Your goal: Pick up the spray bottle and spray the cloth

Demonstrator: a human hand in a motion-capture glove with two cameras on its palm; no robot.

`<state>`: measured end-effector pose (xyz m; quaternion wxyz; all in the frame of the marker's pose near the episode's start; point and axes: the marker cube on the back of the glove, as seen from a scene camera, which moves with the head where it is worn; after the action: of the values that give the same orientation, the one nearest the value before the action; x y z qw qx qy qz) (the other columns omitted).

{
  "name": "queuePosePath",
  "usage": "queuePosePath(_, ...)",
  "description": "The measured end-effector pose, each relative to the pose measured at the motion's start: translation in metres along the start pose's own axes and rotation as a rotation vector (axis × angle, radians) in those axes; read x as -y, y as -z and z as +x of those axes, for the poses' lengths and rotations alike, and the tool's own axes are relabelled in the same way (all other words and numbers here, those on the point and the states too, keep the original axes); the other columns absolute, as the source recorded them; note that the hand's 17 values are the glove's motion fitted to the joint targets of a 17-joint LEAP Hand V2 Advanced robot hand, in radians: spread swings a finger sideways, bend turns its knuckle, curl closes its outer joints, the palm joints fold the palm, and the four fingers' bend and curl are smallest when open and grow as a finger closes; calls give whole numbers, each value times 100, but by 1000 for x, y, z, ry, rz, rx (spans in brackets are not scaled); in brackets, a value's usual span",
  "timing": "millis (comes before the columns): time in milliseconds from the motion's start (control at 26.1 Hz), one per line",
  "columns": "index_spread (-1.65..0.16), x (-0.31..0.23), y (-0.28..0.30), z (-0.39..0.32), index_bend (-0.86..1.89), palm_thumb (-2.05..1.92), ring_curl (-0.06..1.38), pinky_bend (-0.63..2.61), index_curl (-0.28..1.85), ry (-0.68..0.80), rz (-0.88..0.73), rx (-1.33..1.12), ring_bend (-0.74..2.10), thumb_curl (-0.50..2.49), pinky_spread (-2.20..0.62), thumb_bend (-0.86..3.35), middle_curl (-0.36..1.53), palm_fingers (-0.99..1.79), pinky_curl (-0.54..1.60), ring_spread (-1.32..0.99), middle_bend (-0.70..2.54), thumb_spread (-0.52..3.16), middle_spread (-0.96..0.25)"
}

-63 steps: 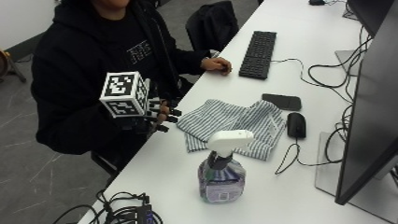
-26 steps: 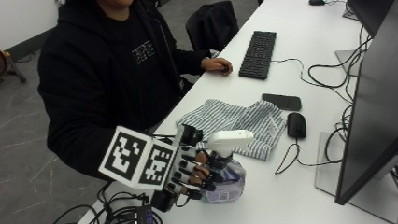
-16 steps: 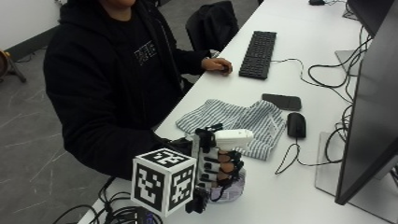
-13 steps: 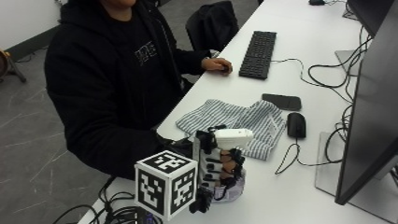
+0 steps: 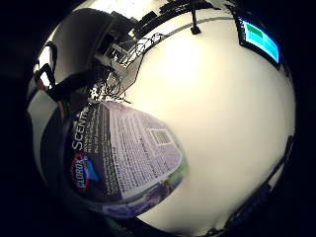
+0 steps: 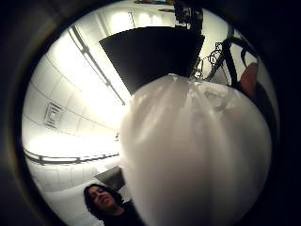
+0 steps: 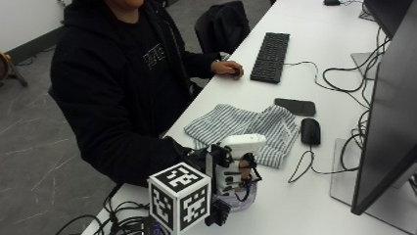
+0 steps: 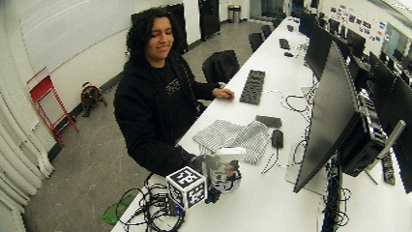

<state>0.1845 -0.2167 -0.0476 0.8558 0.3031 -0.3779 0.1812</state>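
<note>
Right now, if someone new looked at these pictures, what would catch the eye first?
First, the gloved right hand wrapped around the spray bottle near the table's front edge. Just behind it lies the striped cloth, crumpled, beside a black mouse.

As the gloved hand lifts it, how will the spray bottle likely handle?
The white-headed plastic spray bottle, gripped by the gloved right hand, probably stays rigid. Its tall shape with a bulky head suggests it tips easily. The glossy label may be slightly slippery.

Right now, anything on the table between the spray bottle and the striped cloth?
Nothing. In the outside view the spray bottle, gripped by the gloved right hand, stands right beside the striped cloth, with only a bare strip of table between.
</note>
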Motion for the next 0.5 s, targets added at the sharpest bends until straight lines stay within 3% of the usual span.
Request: queuePosePath(498, -30, 2, -5, -9, 25, 92, 46, 44, 42, 57, -14, -42, 67, 59, -30, -2, 49, 144, 40, -22, 49, 45, -23)
